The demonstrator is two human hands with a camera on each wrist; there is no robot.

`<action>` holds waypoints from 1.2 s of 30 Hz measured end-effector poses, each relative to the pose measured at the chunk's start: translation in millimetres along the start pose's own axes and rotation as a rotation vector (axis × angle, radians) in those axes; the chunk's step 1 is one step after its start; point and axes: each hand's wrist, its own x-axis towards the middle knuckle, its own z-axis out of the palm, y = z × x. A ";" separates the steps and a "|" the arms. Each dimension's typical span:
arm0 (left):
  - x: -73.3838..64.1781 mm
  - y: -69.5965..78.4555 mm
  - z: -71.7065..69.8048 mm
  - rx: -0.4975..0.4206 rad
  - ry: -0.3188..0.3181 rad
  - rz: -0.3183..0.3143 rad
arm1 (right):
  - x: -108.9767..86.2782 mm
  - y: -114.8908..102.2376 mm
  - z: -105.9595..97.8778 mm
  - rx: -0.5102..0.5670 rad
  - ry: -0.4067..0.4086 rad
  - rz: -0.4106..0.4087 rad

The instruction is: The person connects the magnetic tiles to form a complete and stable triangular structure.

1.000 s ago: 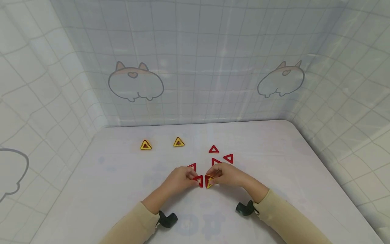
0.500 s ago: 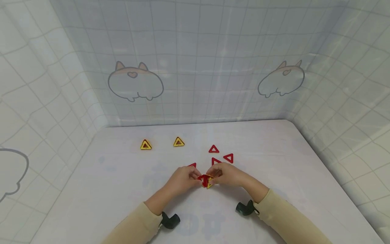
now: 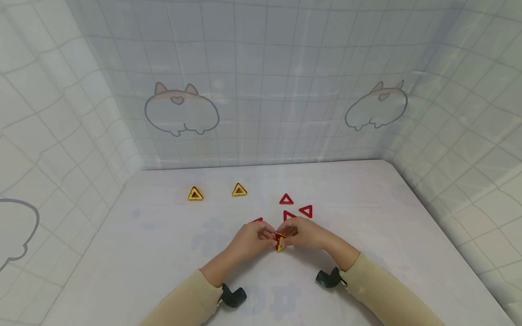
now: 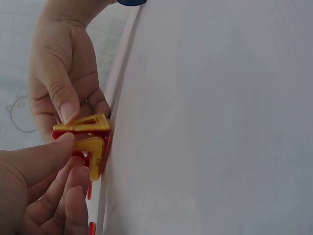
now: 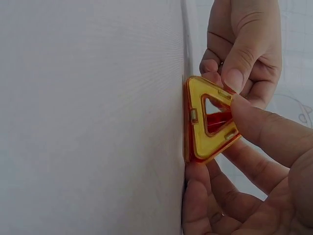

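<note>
My left hand (image 3: 253, 238) and right hand (image 3: 306, 233) meet at the middle of the table. The right hand pinches a triangular magnetic tile (image 5: 199, 132), yellow on the face seen in the right wrist view, with red behind it. In the left wrist view, my left thumb and fingers pinch a second triangular tile (image 4: 97, 164), yellow on its near side with red beyond. Both tiles stand tilted with edges touching or nearly so; whether they are joined is hidden by the fingers. Just beyond the left hand, a red triangular tile (image 3: 258, 220) is partly covered.
Red triangular tiles lie beyond the right hand: one at the back (image 3: 286, 202), one to the right (image 3: 310, 211), one partly hidden by the fingers (image 3: 285, 216). Two yellow-and-red triangles (image 3: 195, 197) (image 3: 239, 194) lie farther left. A patterned curtain (image 3: 261, 136) surrounds the table.
My left hand has moved right, bringing its red triangular tile from a small gap up against the tile in my right hand. The right hand has stayed nearly still.
</note>
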 end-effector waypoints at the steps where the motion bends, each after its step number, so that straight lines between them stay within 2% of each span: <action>1: 0.2 0.3 0.6 -0.002 -0.001 0.000 | -0.1 0.0 0.0 -0.001 0.001 0.000; 21: -1.5 1.1 6.5 0.063 0.012 -0.018 | -2.3 1.8 -1.4 -0.030 0.025 0.047; 29: -1.3 2.4 7.0 0.036 0.004 0.061 | -3.1 5.1 -4.2 -0.004 0.019 0.071; 36: -0.7 2.4 9.5 0.047 0.049 0.116 | -2.4 6.7 -2.8 -0.005 0.014 0.063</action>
